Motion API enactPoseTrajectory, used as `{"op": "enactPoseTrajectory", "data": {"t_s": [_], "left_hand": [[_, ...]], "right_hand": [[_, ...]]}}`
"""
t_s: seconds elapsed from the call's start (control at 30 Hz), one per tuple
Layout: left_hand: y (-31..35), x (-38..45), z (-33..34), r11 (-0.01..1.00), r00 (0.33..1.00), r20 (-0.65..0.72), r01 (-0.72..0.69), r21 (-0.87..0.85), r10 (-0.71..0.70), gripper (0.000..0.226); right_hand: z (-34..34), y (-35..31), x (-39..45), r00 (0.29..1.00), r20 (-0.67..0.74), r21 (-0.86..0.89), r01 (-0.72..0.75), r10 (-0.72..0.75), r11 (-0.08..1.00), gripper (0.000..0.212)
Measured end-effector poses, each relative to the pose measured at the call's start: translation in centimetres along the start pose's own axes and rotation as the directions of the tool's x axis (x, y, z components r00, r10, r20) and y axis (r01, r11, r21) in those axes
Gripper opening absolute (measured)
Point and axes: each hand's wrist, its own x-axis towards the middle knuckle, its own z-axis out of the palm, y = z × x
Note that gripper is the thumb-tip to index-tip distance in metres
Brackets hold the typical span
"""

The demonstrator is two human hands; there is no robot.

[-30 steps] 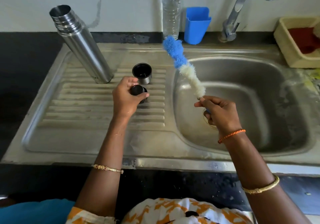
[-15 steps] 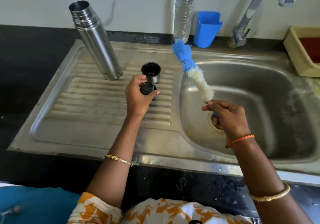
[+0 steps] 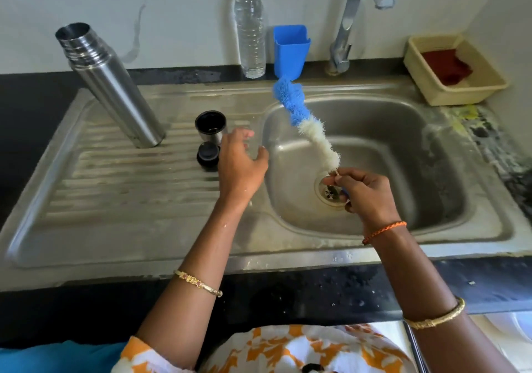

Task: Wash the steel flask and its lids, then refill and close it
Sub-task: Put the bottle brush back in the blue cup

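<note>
The open steel flask (image 3: pixel 110 86) stands upright on the ribbed draining board (image 3: pixel 115 188), far left. To its right stands the steel cup lid (image 3: pixel 210 125), mouth up, and in front of that lies the small black stopper lid (image 3: pixel 207 154). My left hand (image 3: pixel 241 163) hovers just right of the stopper with relaxed fingers, holding nothing. My right hand (image 3: pixel 364 192) is over the sink drain and pinches the thin handle of a blue and white bottle brush (image 3: pixel 305 122), which points up and away towards the back wall.
The sink basin (image 3: pixel 403 153) lies on the right with the tap (image 3: pixel 354 18) above its back edge. A clear water bottle (image 3: pixel 250 27) and a blue holder (image 3: pixel 290 48) stand against the wall. A beige tub (image 3: pixel 452 69) with a red cloth sits far right.
My left hand has set the black stopper lid down on the draining board, let go and drawn away to the right. My right hand still holds the brush over the basin.
</note>
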Motion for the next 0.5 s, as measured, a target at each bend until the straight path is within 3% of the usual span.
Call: {"op": "enactPoseTrajectory", "data": {"t_s": [0.13, 0.33, 0.4, 0.5], "left_hand": [[0.7, 0.7, 2.0, 0.995, 0.987, 0.125, 0.1, -0.02, -0.097, 0.023], [2.2, 1.1, 4.1, 0.989, 0.98, 0.155, 0.137, -0.06, -0.126, 0.018], [2.9, 2.4, 4.7, 0.989, 0.981, 0.157, 0.128, -0.079, -0.115, 0.017], [4.2, 6.0, 5.7, 0.988, 0.985, 0.14, 0.115, -0.107, -0.1, 0.016]], "right_hand": [[-1.7, 0.5, 0.1, 0.996, -0.085, -0.049, 0.017, -0.021, 0.999, 0.022], [-3.0, 0.6, 0.3, 0.965, -0.204, -0.312, 0.095, -0.165, 0.945, 0.013], [-3.0, -1.0, 0.7, 0.924, -0.237, -0.501, 0.149, -0.301, 0.853, 0.019], [-2.2, -5.6, 1.7, 0.805, -0.199, -0.767, 0.227, -0.559, 0.6, 0.019]]}}
